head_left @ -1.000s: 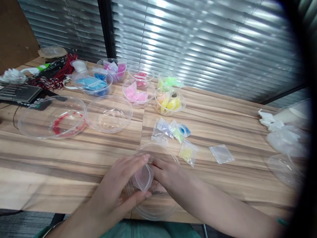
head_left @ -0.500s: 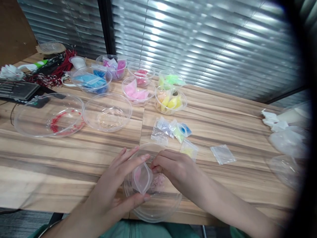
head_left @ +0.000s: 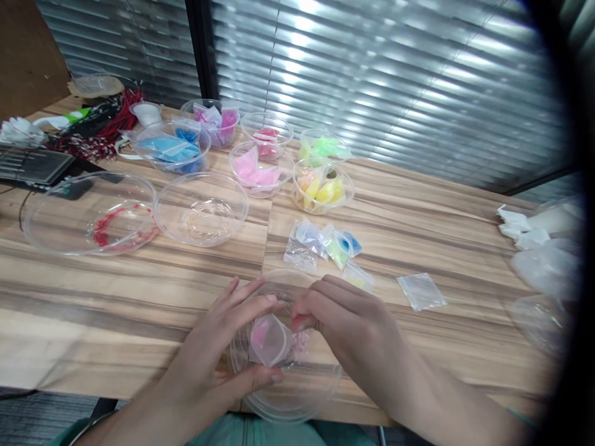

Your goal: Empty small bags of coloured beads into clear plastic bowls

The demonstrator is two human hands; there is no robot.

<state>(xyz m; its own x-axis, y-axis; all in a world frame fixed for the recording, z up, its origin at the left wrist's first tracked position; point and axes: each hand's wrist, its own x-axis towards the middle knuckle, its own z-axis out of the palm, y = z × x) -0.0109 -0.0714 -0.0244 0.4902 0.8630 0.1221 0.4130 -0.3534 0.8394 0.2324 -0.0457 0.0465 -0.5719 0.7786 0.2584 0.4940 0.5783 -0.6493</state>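
Observation:
Between the thumb and fingers of my left hand [head_left: 220,344] is a small clear zip bag [head_left: 271,342], its mouth spread wide and some pink showing inside. The bag is over a clear round plastic bowl [head_left: 302,399] at the table's near edge. Loose pale pink beads [head_left: 301,348] lie in the bowl, right of the bag. My right hand [head_left: 346,322] hovers over the bowl's right side with its fingers pinched together. Whatever those fingertips hold, if anything, is hidden.
Small bead bags [head_left: 304,241] lie beyond the bowl, and a flat clear bag [head_left: 422,291] lies right. Tubs with pink bags [head_left: 255,170], yellow bags [head_left: 328,191] and blue bags [head_left: 170,148] stand behind. Two wide clear bowls hold red beads [head_left: 102,232] and pale beads [head_left: 204,226].
My right hand has drawn slightly right, away from the bag's mouth, with fingers still pinched. The bag's opening looks rounder; my left hand keeps about the same place.

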